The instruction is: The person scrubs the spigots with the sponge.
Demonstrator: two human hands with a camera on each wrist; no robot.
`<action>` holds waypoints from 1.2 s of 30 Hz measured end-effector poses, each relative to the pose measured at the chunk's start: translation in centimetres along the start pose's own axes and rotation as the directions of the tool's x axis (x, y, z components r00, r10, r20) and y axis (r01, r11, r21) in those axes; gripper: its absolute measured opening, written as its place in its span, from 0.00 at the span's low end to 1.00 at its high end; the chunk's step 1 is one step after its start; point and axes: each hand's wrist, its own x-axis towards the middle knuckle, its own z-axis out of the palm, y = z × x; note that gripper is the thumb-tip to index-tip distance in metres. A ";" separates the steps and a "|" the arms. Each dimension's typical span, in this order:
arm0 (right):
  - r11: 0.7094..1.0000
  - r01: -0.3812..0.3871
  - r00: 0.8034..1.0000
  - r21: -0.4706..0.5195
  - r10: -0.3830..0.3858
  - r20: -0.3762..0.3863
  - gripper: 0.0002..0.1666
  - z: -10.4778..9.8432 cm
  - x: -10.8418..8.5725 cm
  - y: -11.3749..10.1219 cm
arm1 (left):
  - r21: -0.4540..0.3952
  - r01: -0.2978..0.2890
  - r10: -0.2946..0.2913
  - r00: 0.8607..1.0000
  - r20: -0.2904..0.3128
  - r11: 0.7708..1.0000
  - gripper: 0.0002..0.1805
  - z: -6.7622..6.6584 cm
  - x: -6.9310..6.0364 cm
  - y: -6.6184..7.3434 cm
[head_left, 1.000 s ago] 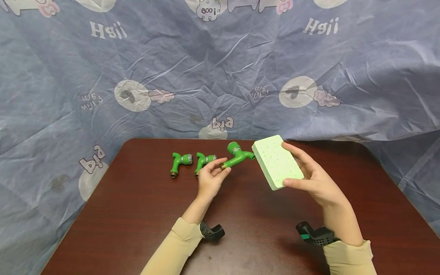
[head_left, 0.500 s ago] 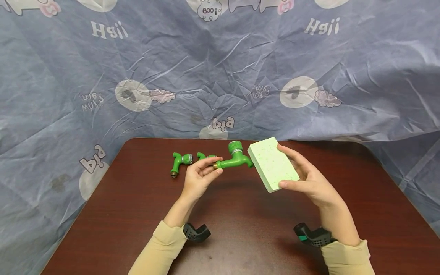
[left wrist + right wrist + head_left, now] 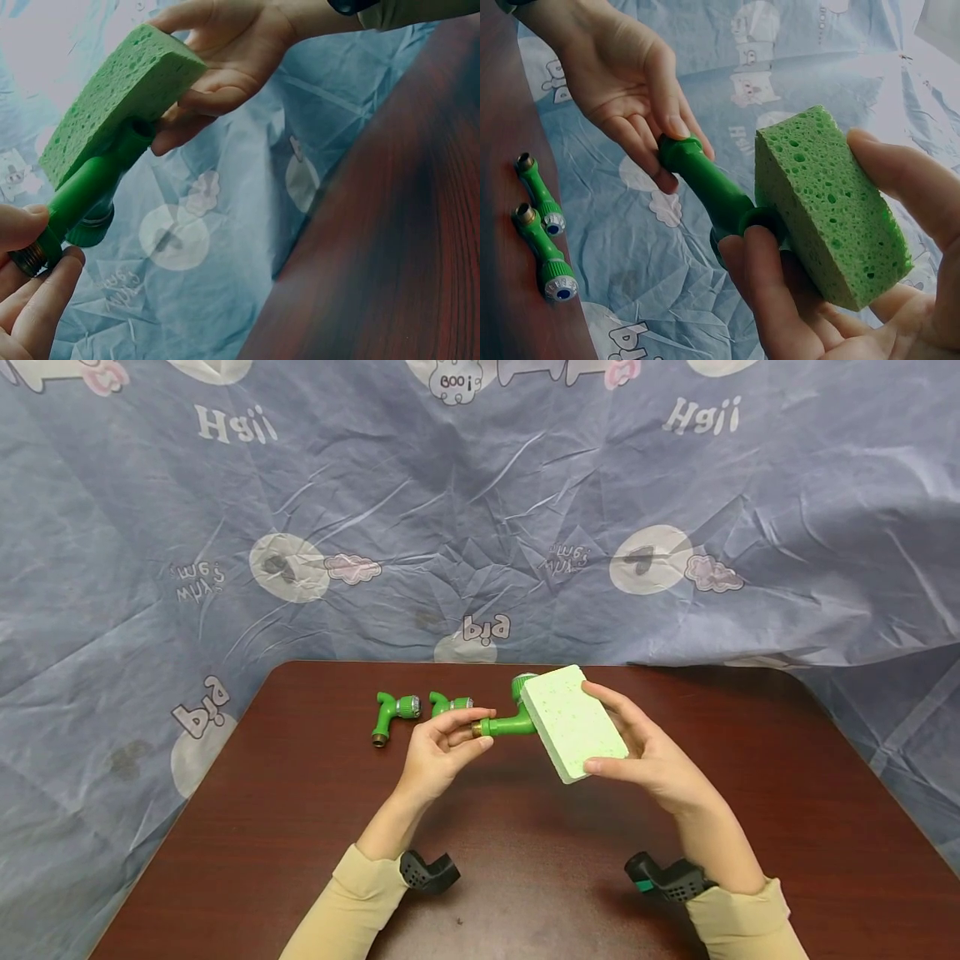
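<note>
My left hand (image 3: 429, 762) pinches a green plastic tap (image 3: 508, 725) by its brass-threaded end, above the table. The tap lies about level, its spout pointing right. A light green sponge (image 3: 576, 724) is gripped at its edges by my right hand (image 3: 651, 758). From the head view the sponge hides the spout and part of the ribbed knob. Both wrist views show the sponge (image 3: 831, 202) close against the spout end of the tap (image 3: 718, 193); firm contact is hard to tell. Fingertips of my right hand also lie beside the spout.
Two more green taps lie on the dark red-brown table (image 3: 540, 860): one at the left (image 3: 386, 717), and another tap (image 3: 441, 703) partly hidden behind my left hand. A blue printed cloth (image 3: 480, 510) hangs behind the table. Each wrist wears a black camera mount.
My left hand has shifted left, and the tap has turned from slanted to nearly level. The sponge has moved left and slightly down with my right hand, now covering the spout.
</note>
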 end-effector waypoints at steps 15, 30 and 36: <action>1.000 -0.007 1.000 -0.005 0.007 -0.022 0.50 0.3 0.1 0.1 | -0.035 0.059 -0.059 0.998 -0.016 0.998 0.21 0.1 -0.1 0.0; 1.000 0.002 1.000 0.025 -0.001 -0.016 0.51 0.4 0.0 0.2 | -0.120 0.136 -0.139 0.990 -0.020 0.983 0.24 0.4 -0.3 0.6; 1.000 -0.003 1.000 0.018 0.003 0.003 0.51 0.4 0.0 0.2 | -0.050 0.129 -0.131 0.990 -0.045 0.990 0.20 0.2 -0.2 0.6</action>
